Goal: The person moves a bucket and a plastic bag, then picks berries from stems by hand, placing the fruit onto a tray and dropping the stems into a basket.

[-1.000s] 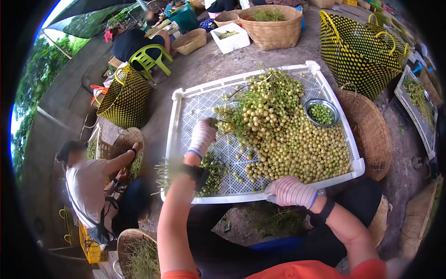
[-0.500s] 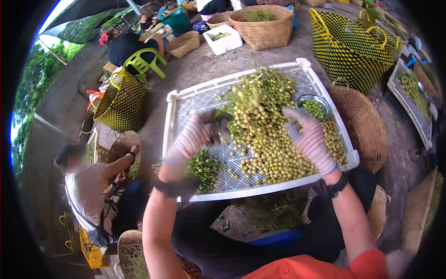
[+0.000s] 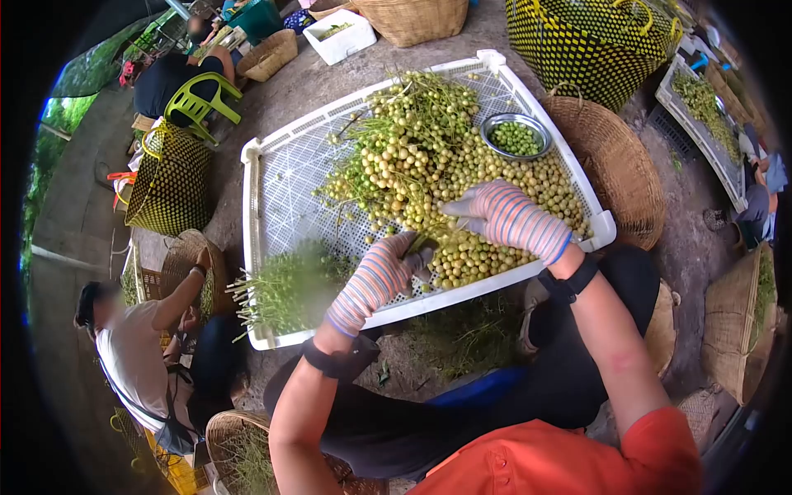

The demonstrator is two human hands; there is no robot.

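The tray (image 3: 252, 153) spreads under both my hands, with the heap (image 3: 412, 140) just beyond my fingers, probably springy where the stems tangle. Left of my left hand (image 3: 375, 276) lies a blurred bundle (image 3: 289, 285). That hand's fingers look closed on a green sprig (image 3: 425, 242), between my two hands. My right hand (image 3: 516, 219) is just beside it; whether its finger and thumb meet on anything, I cannot tell. The fruit (image 3: 478, 260) below should be light, firm, apt to roll and easily bruised, so the sprig's stem seems the best hold
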